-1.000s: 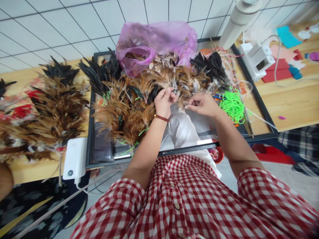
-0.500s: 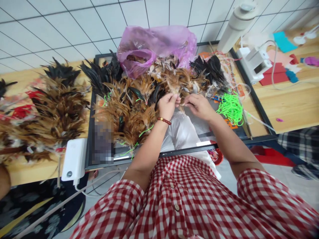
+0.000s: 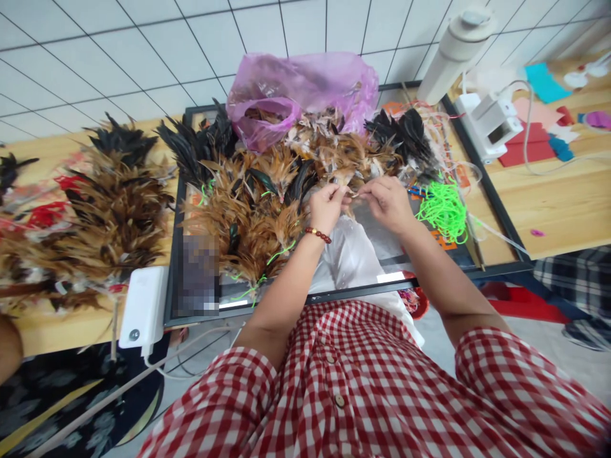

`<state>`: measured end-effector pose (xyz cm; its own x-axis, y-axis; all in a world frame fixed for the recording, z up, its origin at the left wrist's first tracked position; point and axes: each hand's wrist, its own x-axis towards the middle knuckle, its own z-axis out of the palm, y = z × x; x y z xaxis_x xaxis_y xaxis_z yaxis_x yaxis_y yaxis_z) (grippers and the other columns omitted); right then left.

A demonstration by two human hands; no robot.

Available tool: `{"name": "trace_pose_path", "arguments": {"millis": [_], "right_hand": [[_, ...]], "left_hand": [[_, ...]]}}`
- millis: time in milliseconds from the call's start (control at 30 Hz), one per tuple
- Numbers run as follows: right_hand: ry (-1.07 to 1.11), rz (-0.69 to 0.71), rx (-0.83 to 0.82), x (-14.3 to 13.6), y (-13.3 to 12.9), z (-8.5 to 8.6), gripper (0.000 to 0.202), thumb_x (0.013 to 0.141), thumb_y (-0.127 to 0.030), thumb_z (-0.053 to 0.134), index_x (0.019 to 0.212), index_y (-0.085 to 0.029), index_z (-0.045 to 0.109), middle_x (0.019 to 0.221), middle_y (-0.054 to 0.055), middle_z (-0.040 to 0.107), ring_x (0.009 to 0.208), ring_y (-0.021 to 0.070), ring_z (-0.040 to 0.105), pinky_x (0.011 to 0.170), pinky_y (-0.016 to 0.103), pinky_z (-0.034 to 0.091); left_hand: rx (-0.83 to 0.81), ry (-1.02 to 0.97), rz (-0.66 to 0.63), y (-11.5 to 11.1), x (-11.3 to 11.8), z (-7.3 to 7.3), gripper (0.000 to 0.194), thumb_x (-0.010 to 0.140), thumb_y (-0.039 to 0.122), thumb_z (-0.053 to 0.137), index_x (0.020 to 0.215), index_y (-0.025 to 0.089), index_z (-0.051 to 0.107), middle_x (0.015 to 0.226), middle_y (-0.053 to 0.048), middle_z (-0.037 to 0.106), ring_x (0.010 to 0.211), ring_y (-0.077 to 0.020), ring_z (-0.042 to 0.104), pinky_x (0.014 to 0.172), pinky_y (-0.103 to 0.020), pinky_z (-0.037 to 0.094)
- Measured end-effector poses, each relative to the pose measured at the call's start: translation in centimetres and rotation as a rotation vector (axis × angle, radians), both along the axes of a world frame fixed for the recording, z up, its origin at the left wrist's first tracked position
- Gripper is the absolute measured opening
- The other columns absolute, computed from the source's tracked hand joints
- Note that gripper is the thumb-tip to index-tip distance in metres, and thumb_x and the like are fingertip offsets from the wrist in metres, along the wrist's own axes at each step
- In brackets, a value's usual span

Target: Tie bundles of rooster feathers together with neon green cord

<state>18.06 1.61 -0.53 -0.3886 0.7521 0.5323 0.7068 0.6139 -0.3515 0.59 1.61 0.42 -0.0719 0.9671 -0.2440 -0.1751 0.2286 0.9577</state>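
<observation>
My left hand (image 3: 327,208), with a beaded bracelet (image 3: 318,235) at its wrist, pinches a small brown feather (image 3: 353,194). Close by on the right, the fingertips of my right hand (image 3: 387,203) are pressed together at the feather's other end. Just beyond both hands lies a heap of loose brown feathers (image 3: 346,152). To the left are bunches of brown feathers (image 3: 248,213), some with green string on them. White plastic sheeting (image 3: 351,251) lies below my hands. A tangle of bright green string (image 3: 443,210) is right of my right hand.
A black-framed board (image 3: 496,203) holds the feathers. Behind them stands a purple plastic bag (image 3: 305,76). A white bottle (image 3: 451,60) and a power strip (image 3: 487,127) are at the right. A power bank (image 3: 142,308) and more feather bunches (image 3: 114,203) lie left, near another person's arm (image 3: 9,350).
My hands have shifted slightly, the right one turning a little, and the feather between the fingertips now shows more clearly. The camera view has moved slightly.
</observation>
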Motion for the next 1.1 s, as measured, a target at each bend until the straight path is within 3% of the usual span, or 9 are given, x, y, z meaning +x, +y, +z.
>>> {"name": "trace_pose_path", "arguments": {"millis": [167, 300, 400, 467, 533, 667, 900, 1100], "right_hand": [[-0.074, -0.041, -0.012, -0.1, 0.1, -0.1, 0.027, 0.103, -0.033, 0.052, 0.101, -0.023, 0.077, 0.096, 0.009, 0.077, 0.089, 0.0240, 0.067, 0.083, 0.040, 0.043], [-0.147, -0.051, -0.061, 0.0, -0.3, 0.4, 0.031, 0.104, -0.032, 0.051, 0.104, -0.020, 0.080, 0.099, 0.012, 0.078, 0.090, 0.0231, 0.068, 0.085, 0.039, 0.042], [-0.200, -0.041, -0.031, 0.3, -0.4, 0.5, 0.031, 0.103, -0.031, 0.052, 0.102, -0.018, 0.080, 0.097, 0.013, 0.079, 0.089, 0.0230, 0.068, 0.083, 0.038, 0.042], [-0.278, -0.076, 0.027, 0.5, -0.3, 0.2, 0.031, 0.102, -0.032, 0.052, 0.099, -0.017, 0.079, 0.095, 0.014, 0.078, 0.093, 0.0255, 0.068, 0.083, 0.039, 0.042], [-0.361, -0.125, 0.066, 0.7, 0.0, -0.4, 0.031, 0.102, -0.031, 0.051, 0.096, -0.019, 0.078, 0.096, 0.015, 0.079, 0.097, 0.0271, 0.068, 0.087, 0.040, 0.041], [-0.452, -0.182, 0.100, 1.1, 0.6, -1.6, 0.031, 0.101, -0.032, 0.049, 0.093, -0.019, 0.076, 0.089, 0.015, 0.079, 0.091, 0.0276, 0.068, 0.085, 0.040, 0.042], [-0.432, -0.162, 0.162, 2.0, 1.3, -2.0, 0.029, 0.100, -0.028, 0.046, 0.086, -0.020, 0.070, 0.088, 0.012, 0.078, 0.087, 0.0244, 0.067, 0.083, 0.038, 0.041], [-0.433, -0.231, 0.097, 1.9, 1.6, -1.7, 0.025, 0.092, -0.030, 0.052, 0.068, -0.022, 0.056, 0.077, 0.012, 0.069, 0.083, 0.0232, 0.061, 0.082, 0.038, 0.041]], "left_hand": [[-0.023, -0.069, -0.078, -0.2, 0.3, -0.1, 0.020, 0.092, 0.017, 0.068, 0.071, 0.016, 0.068, 0.064, 0.002, 0.069, 0.058, -0.0066, 0.064, 0.066, -0.022, 0.057], [-0.036, -0.040, -0.092, -0.2, 0.9, -1.0, 0.024, 0.093, 0.010, 0.063, 0.071, 0.019, 0.067, 0.067, -0.001, 0.070, 0.061, -0.0090, 0.063, 0.073, -0.030, 0.061], [0.083, 0.113, -0.163, -0.1, 1.1, -1.9, 0.019, 0.093, 0.014, 0.064, 0.077, 0.020, 0.071, 0.068, -0.003, 0.071, 0.066, -0.0144, 0.066, 0.072, -0.034, 0.061], [0.212, 0.318, -0.192, -0.3, 1.0, -2.2, 0.018, 0.094, 0.019, 0.065, 0.078, 0.020, 0.072, 0.072, -0.004, 0.072, 0.072, -0.0172, 0.068, 0.073, -0.034, 0.059], [0.366, 0.540, -0.204, -0.5, 0.8, -2.1, 0.017, 0.095, 0.024, 0.063, 0.083, 0.020, 0.075, 0.084, -0.006, 0.077, 0.087, -0.0199, 0.071, 0.084, -0.033, 0.057], [0.394, 0.784, -0.257, -1.1, 0.7, -1.2, 0.024, 0.098, 0.023, 0.056, 0.088, 0.019, 0.077, 0.095, -0.011, 0.078, 0.095, -0.0232, 0.072, 0.086, -0.032, 0.052], [0.367, 0.886, -0.350, -0.8, 0.4, -0.7, 0.028, 0.100, 0.025, 0.052, 0.090, 0.020, 0.077, 0.094, -0.011, 0.078, 0.093, -0.0244, 0.070, 0.083, -0.033, 0.049], [0.367, 0.882, -0.393, -0.7, 0.5, -1.0, 0.026, 0.099, 0.024, 0.054, 0.087, 0.021, 0.077, 0.090, -0.009, 0.077, 0.092, -0.0231, 0.069, 0.084, -0.033, 0.047]]}}
